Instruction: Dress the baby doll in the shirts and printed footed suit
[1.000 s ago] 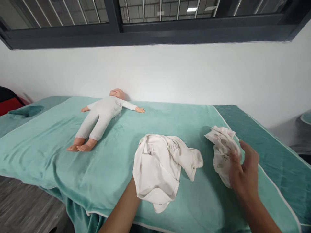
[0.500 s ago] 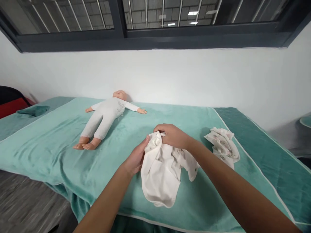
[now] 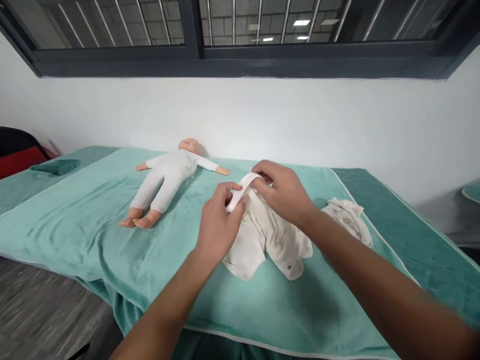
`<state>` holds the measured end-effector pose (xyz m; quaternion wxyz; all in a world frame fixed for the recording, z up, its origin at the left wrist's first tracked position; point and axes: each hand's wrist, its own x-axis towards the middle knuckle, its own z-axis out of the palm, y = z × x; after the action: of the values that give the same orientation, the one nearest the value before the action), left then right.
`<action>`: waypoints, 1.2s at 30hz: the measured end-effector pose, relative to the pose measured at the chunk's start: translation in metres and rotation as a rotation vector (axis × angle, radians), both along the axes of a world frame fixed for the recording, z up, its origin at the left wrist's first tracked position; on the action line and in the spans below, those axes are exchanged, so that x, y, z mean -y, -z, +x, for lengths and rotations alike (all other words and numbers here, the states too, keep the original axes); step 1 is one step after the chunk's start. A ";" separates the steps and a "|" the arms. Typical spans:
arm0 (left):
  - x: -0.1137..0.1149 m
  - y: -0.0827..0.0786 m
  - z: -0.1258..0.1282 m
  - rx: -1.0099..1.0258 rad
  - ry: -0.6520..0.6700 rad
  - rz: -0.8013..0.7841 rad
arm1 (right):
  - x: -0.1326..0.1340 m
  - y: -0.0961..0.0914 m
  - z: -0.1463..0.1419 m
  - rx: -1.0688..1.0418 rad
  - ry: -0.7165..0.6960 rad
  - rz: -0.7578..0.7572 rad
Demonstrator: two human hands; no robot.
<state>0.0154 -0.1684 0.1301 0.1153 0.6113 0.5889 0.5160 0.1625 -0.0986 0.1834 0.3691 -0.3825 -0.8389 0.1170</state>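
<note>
A white baby garment [image 3: 268, 240] hangs bunched above the teal towel-covered table [image 3: 93, 230]. My left hand [image 3: 217, 225] pinches its upper edge from the left, fingers closed on the cloth. My right hand [image 3: 283, 192] grips the same edge from the right, also closed on it. The two hands sit close together at the middle of the table. A baby doll [image 3: 167, 175] in a pale one-piece lies on its back at the far left, arms spread, head toward the wall.
A second crumpled patterned cloth [image 3: 348, 217] lies to the right of my hands. A darker teal towel [image 3: 423, 235] covers the right side. A small teal cloth [image 3: 56, 166] and a red and black object [image 3: 17, 155] are far left. A white wall stands behind.
My right hand left the patterned cloth and came over to the white garment. Both hands took hold of its edge and lifted it up off the towel.
</note>
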 end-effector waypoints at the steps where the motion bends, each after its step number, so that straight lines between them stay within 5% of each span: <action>1: -0.003 -0.009 -0.004 -0.040 -0.010 0.063 | 0.001 -0.006 0.004 -0.001 0.024 0.051; 6: -0.010 -0.054 -0.018 -0.270 -0.111 0.289 | 0.002 -0.025 0.027 0.085 0.208 0.244; 9: -0.013 -0.063 -0.025 -0.408 -0.168 0.327 | -0.001 -0.024 0.041 0.090 0.282 0.235; 20: -0.026 -0.046 -0.048 -0.493 -0.418 0.322 | -0.005 -0.010 0.089 0.059 0.414 0.103; 28: -0.037 -0.047 -0.075 -0.607 -0.453 0.013 | -0.024 -0.018 0.117 0.289 0.503 -0.016; 32: -0.068 -0.038 -0.075 -0.704 -0.443 -0.200 | -0.057 -0.016 0.107 0.558 0.498 -0.213; 34: -0.081 -0.024 -0.064 -0.724 -0.434 -0.312 | -0.069 -0.002 0.089 0.644 0.541 -0.291; 36: -0.085 0.000 -0.045 -0.747 -0.423 -0.378 | -0.072 0.023 0.065 0.643 0.604 -0.212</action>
<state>-0.0299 -0.0830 0.1305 -0.1029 0.5900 0.7854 0.1566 0.2280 -0.0265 0.1603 0.0660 -0.6626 -0.7452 -0.0354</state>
